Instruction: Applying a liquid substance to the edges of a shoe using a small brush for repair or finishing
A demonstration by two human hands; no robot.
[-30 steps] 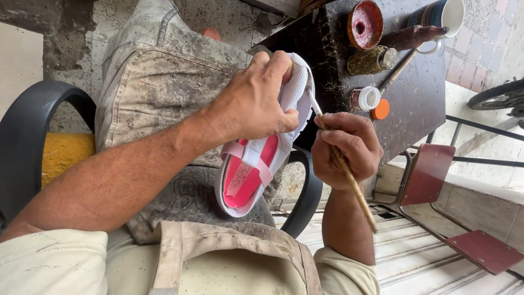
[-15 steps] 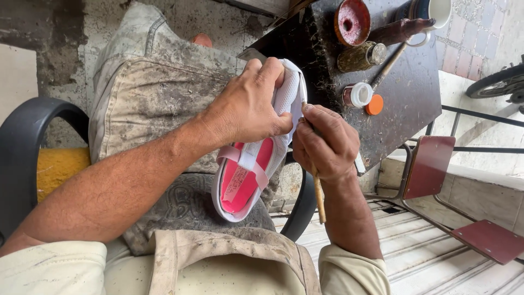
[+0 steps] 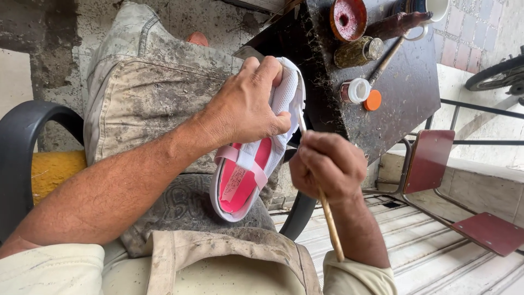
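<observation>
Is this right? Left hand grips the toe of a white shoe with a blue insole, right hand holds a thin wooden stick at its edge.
Not quite. In the head view the left hand grips the white shoe and the right hand holds the wooden stick, but the insole is pink, not blue.

shoe (image 3: 256,158): white mesh upper in the left hand's (image 3: 245,106) grip, hot pink insole, pale pink strap
stick (image 3: 329,221): tan wood, running down out of the right hand's (image 3: 327,166) fist
trousers (image 3: 147,93): grey-beige, mottled with dirt
worktable (image 3: 404,87): black, speckled
cap (image 3: 373,100): orange
chair arm (image 3: 27,142): black
</observation>
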